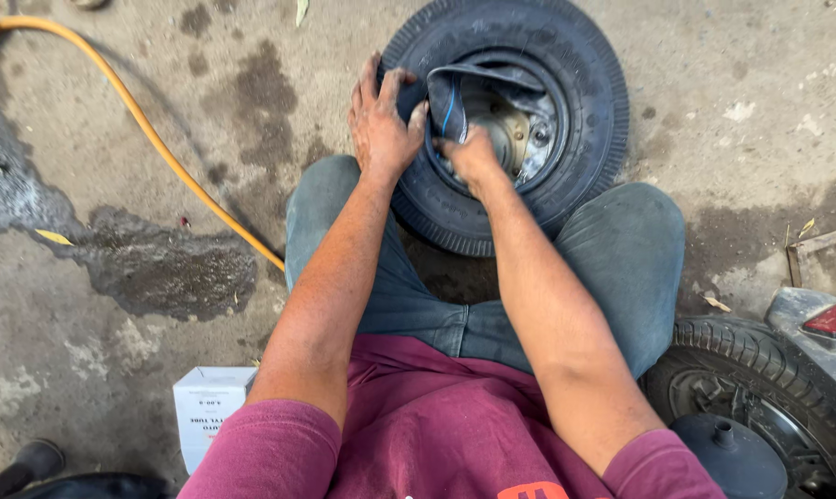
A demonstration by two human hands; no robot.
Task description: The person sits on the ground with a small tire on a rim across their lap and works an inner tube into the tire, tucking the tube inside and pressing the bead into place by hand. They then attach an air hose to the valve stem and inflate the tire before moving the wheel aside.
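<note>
While the person sits on the concrete floor (pixel 750 83) with knees spread, one small tyre (pixel 579 111) on its rim lies flat between the legs, its axle pointing up toward the camera. One black inner tube (pixel 455 97) folds out of the tyre's opening at the left side, its length running along the bead. The left hand (pixel 381 125) presses palm-down over the tyre's left wall, fingers spread and curled on the rubber. The right hand (pixel 473 152) grips the tube just beside it, fingers hidden inside. One yellow hose (pixel 150 134) crosses the floor well left. One white box (pixel 210 411) stands near the left hip; a second wheel (pixel 741 370) sits at the right knee. Bare floor lies beyond the tyre.
</note>
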